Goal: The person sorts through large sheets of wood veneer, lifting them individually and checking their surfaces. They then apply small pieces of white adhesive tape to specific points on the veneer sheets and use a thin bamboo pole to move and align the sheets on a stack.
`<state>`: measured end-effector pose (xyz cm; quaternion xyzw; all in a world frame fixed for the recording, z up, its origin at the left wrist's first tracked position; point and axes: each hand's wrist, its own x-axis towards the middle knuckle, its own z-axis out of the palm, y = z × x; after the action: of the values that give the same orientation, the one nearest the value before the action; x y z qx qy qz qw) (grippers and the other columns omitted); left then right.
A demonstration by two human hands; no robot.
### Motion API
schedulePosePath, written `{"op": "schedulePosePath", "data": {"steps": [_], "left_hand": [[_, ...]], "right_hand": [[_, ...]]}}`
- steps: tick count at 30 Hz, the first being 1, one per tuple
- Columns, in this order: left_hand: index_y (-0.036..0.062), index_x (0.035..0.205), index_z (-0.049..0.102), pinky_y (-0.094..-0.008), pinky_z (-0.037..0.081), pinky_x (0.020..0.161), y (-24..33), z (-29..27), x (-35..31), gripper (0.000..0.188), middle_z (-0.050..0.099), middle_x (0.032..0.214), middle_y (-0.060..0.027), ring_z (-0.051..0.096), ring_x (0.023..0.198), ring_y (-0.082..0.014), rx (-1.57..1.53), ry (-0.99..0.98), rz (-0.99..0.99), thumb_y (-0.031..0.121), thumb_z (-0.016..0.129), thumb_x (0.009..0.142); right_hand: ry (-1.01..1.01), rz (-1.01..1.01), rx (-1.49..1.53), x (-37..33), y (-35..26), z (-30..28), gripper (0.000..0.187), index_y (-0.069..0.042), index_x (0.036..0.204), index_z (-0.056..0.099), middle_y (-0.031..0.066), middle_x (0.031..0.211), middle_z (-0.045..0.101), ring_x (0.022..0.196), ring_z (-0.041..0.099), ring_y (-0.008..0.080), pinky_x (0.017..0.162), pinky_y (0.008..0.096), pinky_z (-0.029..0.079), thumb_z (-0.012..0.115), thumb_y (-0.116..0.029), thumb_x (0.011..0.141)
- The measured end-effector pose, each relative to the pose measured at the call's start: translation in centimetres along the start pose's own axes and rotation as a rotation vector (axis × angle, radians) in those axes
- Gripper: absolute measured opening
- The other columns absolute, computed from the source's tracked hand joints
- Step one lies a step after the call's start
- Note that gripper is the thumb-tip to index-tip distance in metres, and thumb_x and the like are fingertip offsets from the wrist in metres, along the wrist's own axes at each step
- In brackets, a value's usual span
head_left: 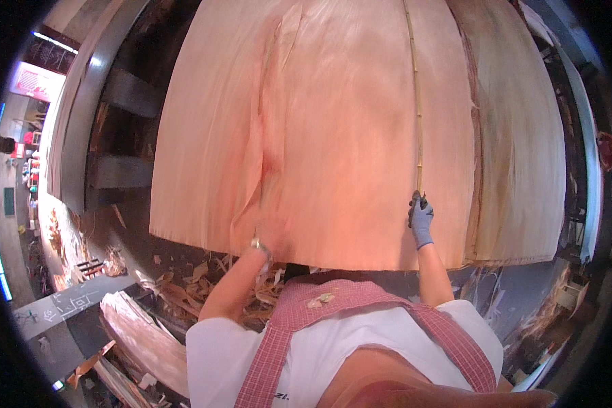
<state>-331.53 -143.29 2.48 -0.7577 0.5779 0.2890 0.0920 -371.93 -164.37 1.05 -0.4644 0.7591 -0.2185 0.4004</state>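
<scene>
Large thin sheets of pale wood veneer (347,149) lie spread in front of me, with a raised, torn fold (264,146) running lengthwise left of the middle. My right hand (421,219), in a grey-blue glove with dark fingertips, is closed around the near end of a long thin bamboo stick (418,122). The stick reaches away from me over the veneer to the far edge. My left hand (273,228), apparently bare and with a band at the wrist, is over the near end of the fold. Motion smears its fingers, so their position is unclear.
Veneer scraps (190,282) litter the floor below the near edge. A curled bundle of pale veneer (139,323) lies at the lower left, beside a dark surface (68,306) with chalk marks. A grey metal beam (81,122) runs along the left, and browner veneer (517,149) lies right.
</scene>
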Motion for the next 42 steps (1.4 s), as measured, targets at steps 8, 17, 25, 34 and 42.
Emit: {"op": "schedulePosePath", "data": {"steps": [8, 17, 25, 34, 42], "left_hand": [[-0.0010, 0.148, 0.023, -0.0604, 0.012, 0.113, 0.7, -9.5, 12.5, 0.095, 0.038, 0.145, -0.0227, 0.036, 0.134, -0.0356, -0.151, 0.599, -0.495, 0.050, 0.066, 0.081], [0.0058, 0.121, 0.051, -0.0389, 0.050, 0.078, -5.7, -8.3, 11.2, 0.029, 0.062, 0.100, -0.0104, 0.059, 0.096, -0.0231, -1.243, 0.836, -0.276, 0.016, 0.053, 0.094], [0.0062, 0.111, 0.053, -0.0270, 0.050, 0.063, -7.2, -4.4, -11.4, 0.018, 0.058, 0.078, -0.0026, 0.055, 0.063, -0.0125, -1.949, 0.472, -0.368, 0.012, 0.046, 0.095], [0.0057, 0.090, 0.059, -0.0269, 0.043, 0.062, -12.3, 18.0, -33.0, 0.017, 0.055, 0.075, 0.0003, 0.051, 0.068, -0.0093, -1.478, 0.362, -1.070, 0.021, 0.051, 0.093], [-0.0021, 0.112, 0.063, -0.0453, 0.048, 0.091, -19.2, 29.7, -43.8, 0.051, 0.064, 0.113, -0.0267, 0.059, 0.110, -0.0417, -0.640, -0.171, -1.388, 0.043, 0.057, 0.089]], "right_hand": [[0.090, -0.157, -0.471, 4.7, 6.2, 1.3, 0.058, -0.007, 0.107, 0.063, 0.0217, 0.104, 0.067, 0.097, 0.063, 0.0409, 0.082, 0.0502, 0.049, 0.043, -0.060, 0.093], [0.048, -0.084, -0.606, 4.2, 4.5, 1.8, 0.058, -0.008, 0.108, 0.062, 0.0217, 0.101, 0.067, 0.094, 0.063, 0.0419, 0.081, 0.0512, 0.049, 0.040, -0.059, 0.094], [0.094, -0.132, -0.619, 4.2, 5.4, 2.6, 0.059, -0.004, 0.093, 0.063, 0.0229, 0.093, 0.067, 0.089, 0.063, 0.0414, 0.077, 0.0496, 0.048, 0.039, -0.058, 0.095], [0.140, -0.242, -0.559, 2.8, 5.1, 3.4, 0.059, -0.002, 0.095, 0.064, 0.0252, 0.094, 0.066, 0.090, 0.063, 0.0432, 0.078, 0.0493, 0.048, 0.040, -0.056, 0.095], [0.090, -0.200, -0.619, -2.7, -1.3, 4.3, 0.057, 0.000, 0.101, 0.067, 0.0241, 0.097, 0.068, 0.090, 0.065, 0.0343, 0.076, 0.0430, 0.050, 0.045, -0.052, 0.095]]}}
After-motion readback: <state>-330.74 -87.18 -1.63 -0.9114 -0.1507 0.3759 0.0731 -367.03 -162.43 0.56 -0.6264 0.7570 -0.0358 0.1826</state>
